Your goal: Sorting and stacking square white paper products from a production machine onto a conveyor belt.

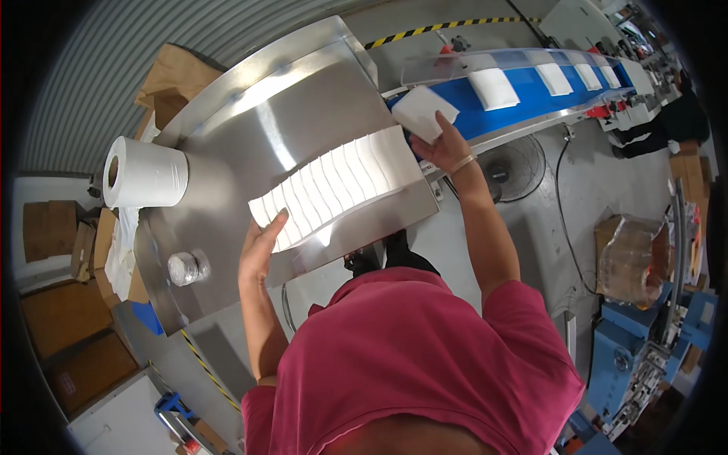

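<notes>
Row of white folded-paper packets (337, 182) lies on the steel table (235, 129), packets pressed side by side, about ten or so. Progress, my guess: lining-up mostly done, row looks neat and near full. Left over: one loose white packet (421, 112) off the row, plus four packets on the belt (453, 112), none of them in line yet. Can't tell how many the row needs.

Row's long axis runs 8 to 2 o'clock, slightly curved; its 2 o'clock end points at the belt. Seams cross that axis.

Clock taken from the row's middle. Left hand (262, 246) at 8 o'clock, thumb laid on the row's end, other fingers mostly hidden; can't tell if it grips or just braces. Right hand (446, 148) at 2 o'clock, pinching the loose packet by its near edge, one digit over the top face. Packet sits just past the row's far end; lifted or resting, can't tell.

Further out: big white paper roll (152, 174) at 9, small clear roll (183, 268) at 8, both on the table. Belt stretches away toward 2. Floor fan (512, 171) at 3.
</notes>
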Available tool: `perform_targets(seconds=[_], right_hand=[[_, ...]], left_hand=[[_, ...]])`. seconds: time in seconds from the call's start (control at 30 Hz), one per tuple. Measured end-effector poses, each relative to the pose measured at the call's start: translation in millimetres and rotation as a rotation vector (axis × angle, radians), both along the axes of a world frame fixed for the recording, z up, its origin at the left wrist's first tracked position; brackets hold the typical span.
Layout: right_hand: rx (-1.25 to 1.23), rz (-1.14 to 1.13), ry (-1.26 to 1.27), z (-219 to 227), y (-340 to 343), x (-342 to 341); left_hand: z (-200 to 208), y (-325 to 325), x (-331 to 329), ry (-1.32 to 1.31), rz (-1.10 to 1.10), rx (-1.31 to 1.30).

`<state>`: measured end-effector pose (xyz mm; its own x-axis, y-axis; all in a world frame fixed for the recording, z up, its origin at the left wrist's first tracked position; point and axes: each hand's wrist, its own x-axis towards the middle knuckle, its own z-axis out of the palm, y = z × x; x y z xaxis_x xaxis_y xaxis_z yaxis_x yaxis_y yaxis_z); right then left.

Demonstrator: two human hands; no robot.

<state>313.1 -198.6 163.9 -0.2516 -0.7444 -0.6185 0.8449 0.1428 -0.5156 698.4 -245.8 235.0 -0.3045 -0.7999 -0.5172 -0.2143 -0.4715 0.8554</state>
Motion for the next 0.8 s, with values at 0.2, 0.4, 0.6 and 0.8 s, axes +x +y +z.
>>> perform_targets(seconds=[0.2,0.4,0.6,0.8], right_hand=[[0.000,0.461,0.592,42,2,63],[-0.013,0.392,0.678,28,3,52],[-0.039,0.945,1.414,74,13,43],[0.161,0.871,1.398,30,10,29]], left_hand=[[1,0,-4,-0.012,-0.014,-0.029],[4,-1,-7,-0.004,-0.006,0.000],[2,0,-6,-0.028,0.013,-0.006],[5,2,-13,-0.034,0.026,-0.014]])
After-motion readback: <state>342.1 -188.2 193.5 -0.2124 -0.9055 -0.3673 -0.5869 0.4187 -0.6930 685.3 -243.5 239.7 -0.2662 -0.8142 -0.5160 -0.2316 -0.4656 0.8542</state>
